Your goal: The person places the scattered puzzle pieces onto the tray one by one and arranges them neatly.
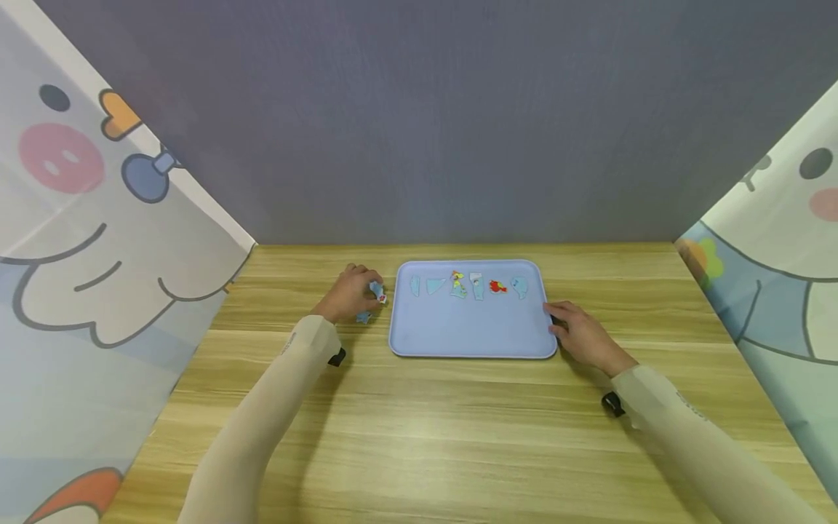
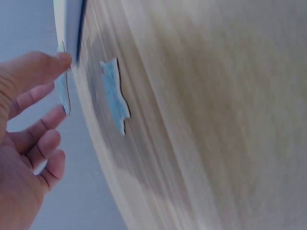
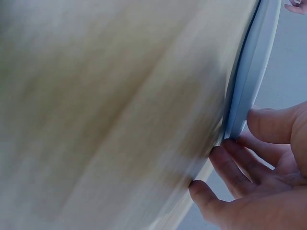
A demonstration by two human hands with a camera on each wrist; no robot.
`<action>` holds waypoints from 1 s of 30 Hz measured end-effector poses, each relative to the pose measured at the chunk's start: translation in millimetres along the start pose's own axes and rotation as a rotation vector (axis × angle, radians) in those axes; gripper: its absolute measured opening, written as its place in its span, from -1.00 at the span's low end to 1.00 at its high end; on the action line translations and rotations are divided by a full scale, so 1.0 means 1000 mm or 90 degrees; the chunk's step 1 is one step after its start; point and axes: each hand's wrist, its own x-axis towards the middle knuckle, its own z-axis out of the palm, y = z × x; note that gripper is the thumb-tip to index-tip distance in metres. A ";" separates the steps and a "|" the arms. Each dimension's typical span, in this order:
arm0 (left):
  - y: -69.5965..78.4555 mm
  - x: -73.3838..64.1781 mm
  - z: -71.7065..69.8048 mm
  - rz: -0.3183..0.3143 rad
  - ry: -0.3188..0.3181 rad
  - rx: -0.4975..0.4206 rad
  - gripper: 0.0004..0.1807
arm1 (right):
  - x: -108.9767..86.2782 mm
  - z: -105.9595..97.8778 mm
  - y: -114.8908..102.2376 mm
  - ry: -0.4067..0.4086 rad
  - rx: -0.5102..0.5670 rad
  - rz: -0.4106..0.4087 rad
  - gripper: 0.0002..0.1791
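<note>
My left hand pinches a light-blue puzzle piece with a small red mark between thumb and fingers, left of the tray. In the left wrist view that piece appears nearly edge-on. A second blue piece lies on the wooden table just below the hand. At the right end of the pale blue tray, my right hand holds the rim, thumb on top and fingers along its outer side. Inside the tray, several irregular pieces form a row near the far edge, among them a red one and a round blue one.
The wood-grain table ends at a grey wall behind the tray. Cartoon-printed panels stand on both sides. A black strap end hangs below the left wrist.
</note>
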 end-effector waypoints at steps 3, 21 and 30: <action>0.004 0.000 0.002 0.050 0.004 -0.001 -0.58 | 0.000 0.000 0.000 0.002 0.001 -0.002 -0.50; 0.055 0.002 0.019 0.173 -0.095 0.067 -0.66 | 0.000 0.001 -0.001 0.018 0.000 -0.003 -0.51; 0.057 0.005 0.024 0.190 -0.107 0.077 -0.68 | -0.001 0.000 -0.001 0.005 0.007 0.004 -0.50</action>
